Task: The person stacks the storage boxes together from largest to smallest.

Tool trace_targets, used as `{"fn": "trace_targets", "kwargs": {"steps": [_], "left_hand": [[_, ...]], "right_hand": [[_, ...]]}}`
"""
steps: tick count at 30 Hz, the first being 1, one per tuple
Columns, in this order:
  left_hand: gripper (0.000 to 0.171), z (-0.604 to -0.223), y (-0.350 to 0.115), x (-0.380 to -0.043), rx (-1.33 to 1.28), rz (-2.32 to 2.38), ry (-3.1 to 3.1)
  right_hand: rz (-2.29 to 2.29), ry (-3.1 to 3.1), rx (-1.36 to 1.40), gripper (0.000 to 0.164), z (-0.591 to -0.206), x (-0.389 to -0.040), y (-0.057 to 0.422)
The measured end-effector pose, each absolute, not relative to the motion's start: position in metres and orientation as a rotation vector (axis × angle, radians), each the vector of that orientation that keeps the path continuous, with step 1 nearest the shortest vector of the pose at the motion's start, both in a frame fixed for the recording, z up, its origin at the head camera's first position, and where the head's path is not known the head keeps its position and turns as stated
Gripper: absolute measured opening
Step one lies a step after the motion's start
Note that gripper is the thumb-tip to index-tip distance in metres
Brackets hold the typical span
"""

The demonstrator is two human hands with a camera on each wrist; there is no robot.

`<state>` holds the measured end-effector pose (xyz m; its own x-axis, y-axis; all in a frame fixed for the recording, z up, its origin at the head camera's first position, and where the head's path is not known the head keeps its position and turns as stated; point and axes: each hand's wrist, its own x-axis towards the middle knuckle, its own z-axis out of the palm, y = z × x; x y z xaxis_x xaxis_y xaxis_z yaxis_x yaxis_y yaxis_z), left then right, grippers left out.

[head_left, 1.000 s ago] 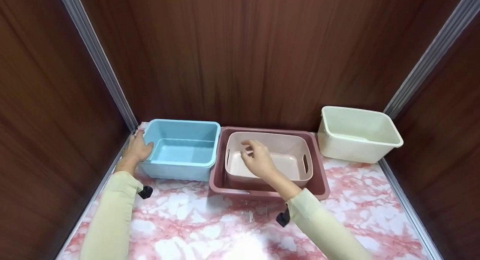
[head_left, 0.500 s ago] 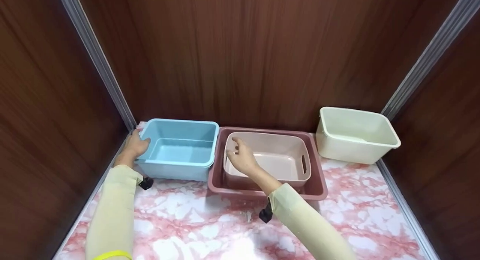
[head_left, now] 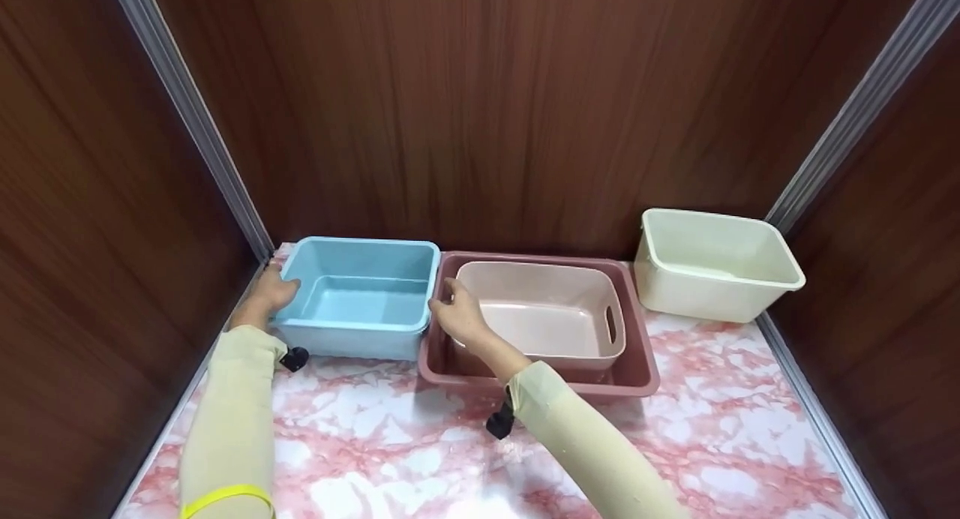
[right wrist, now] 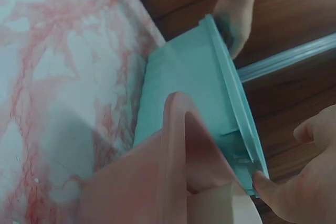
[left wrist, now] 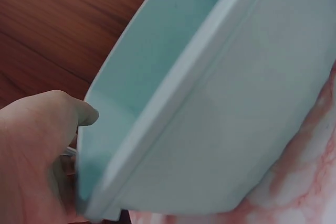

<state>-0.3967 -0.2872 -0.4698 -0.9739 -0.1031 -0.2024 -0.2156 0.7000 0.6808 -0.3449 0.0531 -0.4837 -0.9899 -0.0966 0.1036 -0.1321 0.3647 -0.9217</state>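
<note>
A light blue plastic bin (head_left: 352, 344) stands at the left by the back wall. My left hand (head_left: 268, 290) grips its left end, the thumb over the rim (left wrist: 157, 103) and the fingers outside, partly hidden. My right hand (head_left: 461, 316) is at the bin's right end, above the left side of the pale pink bin (head_left: 544, 280). In the right wrist view, one fingertip of this hand overlaps the blue rim, and the other digit in view stands apart from it. The pale pink bin sits inside a larger dark pink basin (head_left: 540, 388).
A cream bin (head_left: 705, 298) stands at the back right, beside the basin. Dark wood-grain panels (head_left: 480, 114) with metal edge strips enclose the back and sides. The tabletop (head_left: 390, 444) has a pink and white marble pattern.
My right hand has moved left from over the pale pink bin to the blue bin's right rim. My left hand stays at the blue bin's left end. The bins have not visibly moved.
</note>
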Motion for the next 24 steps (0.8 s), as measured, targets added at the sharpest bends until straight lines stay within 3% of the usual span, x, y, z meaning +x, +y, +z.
{"fn": "trace_targets", "kwargs": {"steps": [13, 24], "left_hand": [[0.068, -0.492, -0.299, -0.390, -0.224, 1.351, 2.684], [0.068, -0.502, -0.299, -0.383, -0.293, 1.449, 2.732]], "right_hand": [[1.786, -2.625, 0.236, 0.055, -0.497, -0.346, 0.028], [1.893, -2.554, 0.163, 0.063, -0.503, -0.346, 0.024]]}}
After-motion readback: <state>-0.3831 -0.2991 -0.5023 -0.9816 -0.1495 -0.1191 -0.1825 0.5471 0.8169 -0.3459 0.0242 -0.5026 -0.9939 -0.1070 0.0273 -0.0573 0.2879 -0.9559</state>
